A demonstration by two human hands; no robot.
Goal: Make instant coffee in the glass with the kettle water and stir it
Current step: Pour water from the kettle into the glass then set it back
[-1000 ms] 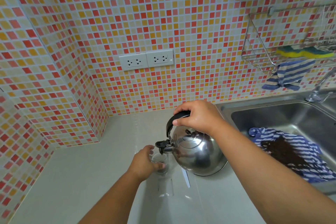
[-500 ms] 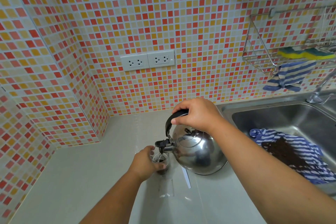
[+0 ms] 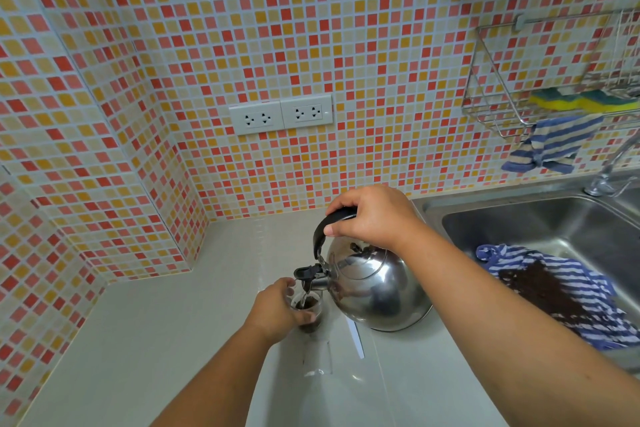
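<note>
Since a second ago, water is now running from the kettle (image 3: 375, 291) spout into the glass (image 3: 309, 309), where before the spout was only hanging over it, and dark liquid is now gathering in the glass; the kettle is tipping a little further toward the left, while both hands are keeping their places. From the head camera, the right hand (image 3: 372, 217) is wrapping around the black handle (image 3: 325, 230) at the top of the steel kettle, fingers curled fully around it, and is tilting the kettle so its spout is sitting just over the mouth of the glass, with a thin stream falling in. The left hand (image 3: 275, 310) is closing around the left side of the glass, thumb and fingers curling about its wall, holding it upright on the counter (image 3: 138, 340). The glass is standing near the middle of the counter, between the tiled back wall and the near edge, just left of the kettle's body and touching nothing but the hand and the counter as far as can be seen. A white strip (image 3: 355, 340) is lying flat on the counter just beside the kettle's base, toward the near edge. To the right, the steel sink (image 3: 519, 218) is holding a blue-and-white striped cloth (image 3: 585, 291) covered with dark grounds. On the back wall a double socket (image 3: 281, 113) is sitting above the counter, and a wire rack (image 3: 491, 104) at the right is carrying yellow-green sponges (image 3: 581, 101), with another striped cloth (image 3: 550, 146) hanging from it.
</note>
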